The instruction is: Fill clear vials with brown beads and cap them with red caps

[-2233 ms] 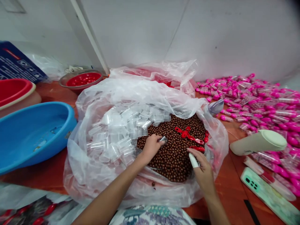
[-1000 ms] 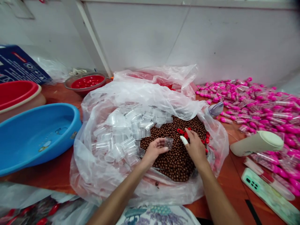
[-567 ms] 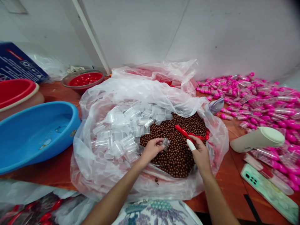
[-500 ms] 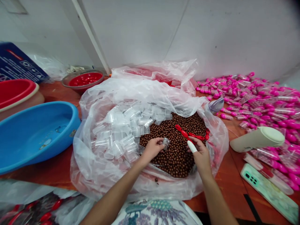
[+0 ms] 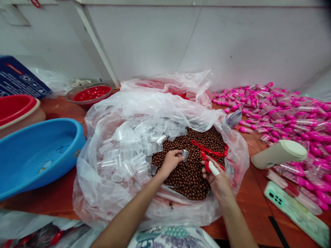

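The left hand [image 5: 171,162] pinched a short clear plastic tube [image 5: 185,155] just over the brown balls [image 5: 190,184] in an open plastic bag [image 5: 100,206]. The right hand [image 5: 219,182], a white finger cot [image 5: 213,168] on one digit, gripped a red plastic piece [image 5: 203,156] above the same balls. White printing and symbols covered the blue box [image 5: 22,78], too blurred to read; the blue basin [image 5: 54,137] bore cartoon figures with illegible lettering.
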The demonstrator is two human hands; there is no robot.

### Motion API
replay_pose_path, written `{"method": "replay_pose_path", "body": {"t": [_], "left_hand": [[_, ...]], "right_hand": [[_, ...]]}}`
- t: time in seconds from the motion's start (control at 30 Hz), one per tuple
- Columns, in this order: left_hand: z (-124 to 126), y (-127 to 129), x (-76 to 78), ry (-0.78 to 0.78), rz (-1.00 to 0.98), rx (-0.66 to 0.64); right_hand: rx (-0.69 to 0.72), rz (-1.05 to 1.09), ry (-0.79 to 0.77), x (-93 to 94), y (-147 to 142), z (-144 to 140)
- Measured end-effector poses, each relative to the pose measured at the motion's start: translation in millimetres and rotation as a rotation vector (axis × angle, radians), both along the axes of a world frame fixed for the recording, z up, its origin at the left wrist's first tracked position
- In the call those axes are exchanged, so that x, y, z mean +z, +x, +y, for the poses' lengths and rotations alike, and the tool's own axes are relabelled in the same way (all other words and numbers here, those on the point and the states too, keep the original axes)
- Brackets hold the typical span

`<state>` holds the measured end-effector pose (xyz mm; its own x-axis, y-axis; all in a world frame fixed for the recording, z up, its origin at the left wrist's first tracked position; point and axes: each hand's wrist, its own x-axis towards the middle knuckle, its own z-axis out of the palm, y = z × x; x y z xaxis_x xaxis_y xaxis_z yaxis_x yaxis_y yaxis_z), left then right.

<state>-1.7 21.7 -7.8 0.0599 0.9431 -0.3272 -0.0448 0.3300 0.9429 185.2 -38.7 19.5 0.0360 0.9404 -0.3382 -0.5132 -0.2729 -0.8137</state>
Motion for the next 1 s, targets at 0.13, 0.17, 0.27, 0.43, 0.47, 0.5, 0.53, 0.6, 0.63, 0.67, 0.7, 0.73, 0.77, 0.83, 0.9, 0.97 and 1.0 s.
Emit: {"method": "replay_pose_path", "body": {"t": [0.13, 0.17, 0.27, 0.43, 0.47, 0.5, 0.53, 0.6, 0.63, 0.67, 0.7, 0.73, 0.77, 0.83, 0.9, 0.97, 1.0], "left_hand": [[-1, 2, -3.2, 0.017, -0.045, 0.033], [-2, 2, -4.0, 0.021, -0.061, 0.038], [-3, 2, -4.0, 0.036, -0.105, 0.042], [-11, 0, 8.3, 0.069, -0.163, 0.014], [-15, -1, 12.8, 0.074, -0.2, -0.007], [-20, -2, 17.5, 0.075, -0.247, -0.025], [-25, -4, 22.2, 0.072, -0.296, -0.034], [-36, -7, 29.7, 0.064, -0.368, -0.016], [-40, -9, 32.2, 0.065, -0.381, 0.004], [-44, -11, 33.6, 0.065, -0.384, 0.023], [-47, -14, 34.2, 0.063, -0.38, 0.041], [-49, -16, 34.1, 0.057, -0.373, 0.053], [-50, -17, 33.6, 0.047, -0.368, 0.057], [-52, -20, 32.9, 0.025, -0.364, 0.053], [-55, -21, 33.7, 0.022, -0.375, 0.026], [-58, -22, 36.2, 0.023, -0.402, 0.0], [-59, -22, 37.8, 0.018, -0.42, -0.003]], "right_hand": [[0.008, -0.008, -0.013, -4.6, -2, -3], [0.013, -0.02, -0.011, -5.5, -2, -4], [0.026, -0.043, 0.0, -6.8, -2, -4], [0.025, -0.007, -0.013, -6.6, 0, -7], [0.024, -0.001, -0.013, -6.4, 0, -7], [0.023, 0.003, -0.01, -6.1, 1, -8], [0.025, 0.003, -0.005, -5.7, 1, -8], [0.025, -0.008, 0.006, -4.9, 1, -7], [0.027, -0.017, 0.011, -4.6, 0, -7], [0.031, -0.028, 0.014, -4.3, -1, -6], [0.037, -0.038, 0.017, -4.0, -3, -5], [0.044, -0.047, 0.018, -3.8, -5, -4], [0.052, -0.054, 0.019, -3.6, -7, -4], [0.073, -0.065, 0.025, -3.3, -11, -4], [0.098, -0.082, 0.032, -3.1, -14, -4], [0.122, -0.118, 0.031, -2.9, -16, -6], [0.126, -0.139, 0.03, -2.8, -16, -6]]}}
